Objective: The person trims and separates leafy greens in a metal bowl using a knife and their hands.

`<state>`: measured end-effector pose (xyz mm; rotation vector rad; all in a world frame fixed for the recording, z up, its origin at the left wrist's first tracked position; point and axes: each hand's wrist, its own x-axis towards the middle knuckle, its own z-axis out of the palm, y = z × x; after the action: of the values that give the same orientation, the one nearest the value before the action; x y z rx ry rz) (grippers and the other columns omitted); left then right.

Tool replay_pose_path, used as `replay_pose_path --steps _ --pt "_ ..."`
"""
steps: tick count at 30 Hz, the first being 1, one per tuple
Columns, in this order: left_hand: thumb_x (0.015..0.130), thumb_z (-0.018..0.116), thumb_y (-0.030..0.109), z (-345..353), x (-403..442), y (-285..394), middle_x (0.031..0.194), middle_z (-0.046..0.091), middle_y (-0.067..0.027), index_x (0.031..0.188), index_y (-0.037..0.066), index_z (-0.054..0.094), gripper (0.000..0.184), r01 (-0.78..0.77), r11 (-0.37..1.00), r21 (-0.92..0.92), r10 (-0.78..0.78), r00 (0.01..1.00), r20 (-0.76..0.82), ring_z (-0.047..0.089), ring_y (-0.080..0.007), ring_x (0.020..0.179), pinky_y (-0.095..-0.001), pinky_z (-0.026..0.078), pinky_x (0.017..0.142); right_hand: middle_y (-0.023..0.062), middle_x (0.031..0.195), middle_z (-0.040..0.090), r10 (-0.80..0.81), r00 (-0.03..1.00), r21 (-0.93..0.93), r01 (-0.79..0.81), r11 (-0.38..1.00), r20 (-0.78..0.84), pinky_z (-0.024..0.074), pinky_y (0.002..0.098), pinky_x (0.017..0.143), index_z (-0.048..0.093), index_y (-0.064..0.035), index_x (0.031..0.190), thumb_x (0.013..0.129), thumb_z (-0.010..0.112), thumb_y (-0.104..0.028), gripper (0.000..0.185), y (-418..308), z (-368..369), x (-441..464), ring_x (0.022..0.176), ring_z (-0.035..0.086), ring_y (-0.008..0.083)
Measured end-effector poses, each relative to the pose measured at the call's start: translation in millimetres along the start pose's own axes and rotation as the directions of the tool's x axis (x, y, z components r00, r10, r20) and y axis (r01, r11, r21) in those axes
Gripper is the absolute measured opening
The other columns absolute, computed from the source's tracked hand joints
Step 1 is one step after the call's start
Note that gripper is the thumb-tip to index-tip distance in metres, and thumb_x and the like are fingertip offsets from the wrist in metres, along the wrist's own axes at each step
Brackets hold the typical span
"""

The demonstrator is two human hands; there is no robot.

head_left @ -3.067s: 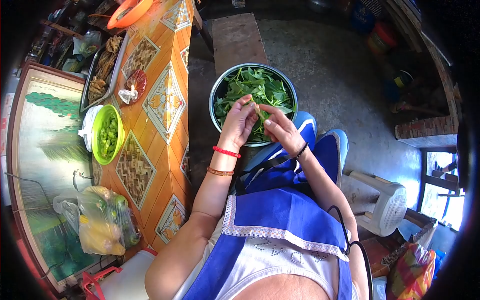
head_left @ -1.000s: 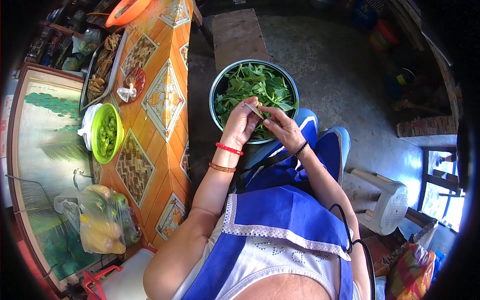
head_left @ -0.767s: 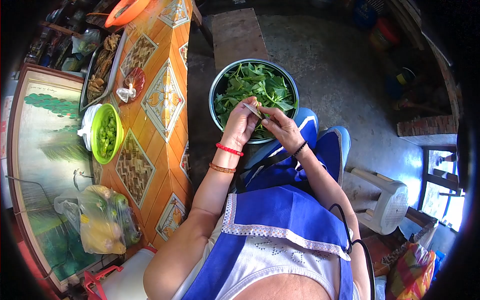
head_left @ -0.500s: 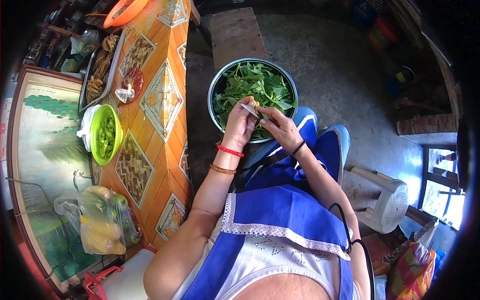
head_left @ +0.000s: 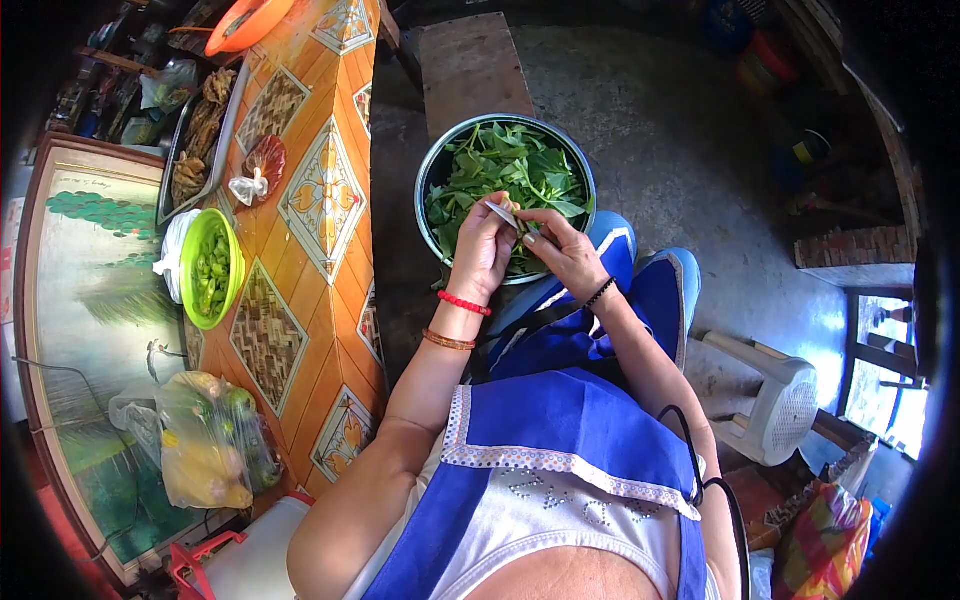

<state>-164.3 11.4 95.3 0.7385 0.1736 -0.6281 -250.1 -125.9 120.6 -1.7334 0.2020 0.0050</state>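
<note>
Left hand [head_left: 480, 245] and right hand [head_left: 570, 257] meet above the near edge of a big round silver metal bowl [head_left: 421, 190]. Their fingers are bent and pinched in, with the tips very close together. Between them is a thin silver-grey blade [head_left: 502, 214]. It slants down to the right, but the bits there are too small to see which hand grips what.

Fresh flat green leaves [head_left: 520, 165] fill the bowl, right under the fingers. The bowl hides the near end of a long brown wooden board [head_left: 475, 70].

A shiny orange table [head_left: 262, 225] with brown diamond shapes is to the left. By its left edge is a small lime-green plastic bowl [head_left: 237, 285] with cut green pieces [head_left: 212, 265] inside. Farther up that edge is a long grey metal tray [head_left: 228, 135] of crinkly brown dried things [head_left: 203, 135]. A tied clear plastic bag of something dark red [head_left: 266, 160] lies just right of the tray. At the far end is a round orange plastic bowl [head_left: 235, 42]. Near the close left corner is a see-through plastic bag of yellow and green food [head_left: 205, 450].
</note>
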Motion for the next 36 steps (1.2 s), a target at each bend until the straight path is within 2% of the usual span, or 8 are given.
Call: replay_pose_path --steps 1,5,14,17,27,29,31,36 --pt "0.094 0.056 0.004 -2.2 3.1 -0.5 0.096 0.061 -0.004 0.112 0.004 0.055 0.018 0.023 1.0 -0.015 -0.023 1.0 0.016 0.061 -0.0103 0.084 -0.0215 0.053 0.075 0.0036 0.072 0.053 -0.029 1.0 0.006 0.029 1.0 -0.01 0.0448 0.028 0.064 0.057 -0.0149 0.125 0.091 0.062 -0.018 0.035 0.3 -0.1 -0.2 0.065 0.051 0.0115" --pt "0.095 0.053 0.006 2.1 3.0 7.2 0.094 0.061 -0.0026 0.112 0.003 0.056 0.017 0.109 0.994 -0.028 -0.108 0.993 0.037 0.062 -0.0098 0.08 -0.0218 0.053 0.075 0.0033 0.074 0.054 -0.027 0.999 0.02 0.028 0.999 -0.017 0.0451 0.0285 0.065 0.054 -0.0145 0.13 0.091 0.061 -0.016 0.039 -7.8 -2.6 -2.3 0.068 0.052 0.0121" --pt "0.094 0.055 0.006 -7.2 4.5 12.9 0.094 0.061 -0.0033 0.111 0.003 0.056 0.017 0.149 0.988 0.05 -0.154 0.982 0.109 0.062 -0.0105 0.081 -0.023 0.054 0.075 0.0042 0.079 0.055 -0.127 0.991 0.038 0.126 0.991 0.03 0.0455 0.0282 0.07 0.052 -0.0146 0.135 0.093 0.057 -0.013 0.042 5.3 -4.0 -0.2 0.073 0.052 0.0124" --pt "0.092 0.061 0.007 -5.5 2.6 12.9 0.093 0.063 -0.0028 0.11 0.004 0.059 0.019 0.155 0.987 0.047 -0.159 0.982 0.102 0.062 -0.0107 0.079 -0.0216 0.053 0.072 0.0028 0.077 0.052 -0.065 0.997 0.008 0.065 0.998 0.047 0.0445 0.0275 0.068 0.052 -0.0138 0.134 0.093 0.057 -0.013 0.041 5.4 -5.1 0.3 0.072 0.051 0.0117" --pt "0.094 0.055 0.005 -6.0 8.1 8.1 0.094 0.061 -0.0048 0.11 0.002 0.056 0.016 0.167 0.986 -0.026 -0.165 0.984 0.065 0.062 -0.012 0.082 -0.0235 0.054 0.078 0.0005 0.073 0.046 -0.059 0.995 0.024 0.057 0.998 0.078 0.041 0.0271 0.063 0.049 -0.0138 0.136 0.092 0.057 -0.014 0.044 4.1 -11.4 0.3 0.068 0.046 0.0098" --pt "0.095 0.055 0.005 -6.7 8.0 8.0 0.094 0.061 -0.005 0.11 0.002 0.056 0.015 0.179 0.984 0.003 -0.178 0.98 0.092 0.062 -0.0122 0.082 -0.0242 0.054 0.078 0.0 0.072 0.045 -0.054 0.996 0.031 0.052 0.998 0.077 0.0405 0.0269 0.062 0.047 -0.0139 0.137 0.092 0.057 -0.015 0.046 1.3 -12.8 -0.3 0.068 0.045 0.0097" --pt "0.095 0.055 0.005 -7.2 8.1 7.8 0.094 0.061 -0.0049 0.11 0.002 0.056 0.015 0.182 0.983 0.018 -0.183 0.978 0.1 0.062 -0.0121 0.082 -0.024 0.054 0.078 -0.0011 0.072 0.046 0.041 0.99 0.063 -0.05 0.997 0.132 0.0404 0.0259 0.063 0.045 -0.014 0.139 0.093 0.056 -0.015 0.047 -3.4 -15.8 -1.2 0.069 0.046 0.0089" --pt "0.095 0.055 0.006 -6.1 6.4 7.9 0.095 0.062 -0.0044 0.109 0.003 0.057 0.015 0.189 0.98 0.065 -0.195 0.975 0.11 0.061 -0.0111 0.082 -0.0231 0.054 0.079 -0.0019 0.074 0.048 0.056 0.991 0.069 -0.064 0.996 0.121 0.0412 0.0251 0.065 0.047 -0.0142 0.138 0.094 0.055 -0.015 0.044 -3.1 -17.8 0.1 0.071 0.046 0.008"
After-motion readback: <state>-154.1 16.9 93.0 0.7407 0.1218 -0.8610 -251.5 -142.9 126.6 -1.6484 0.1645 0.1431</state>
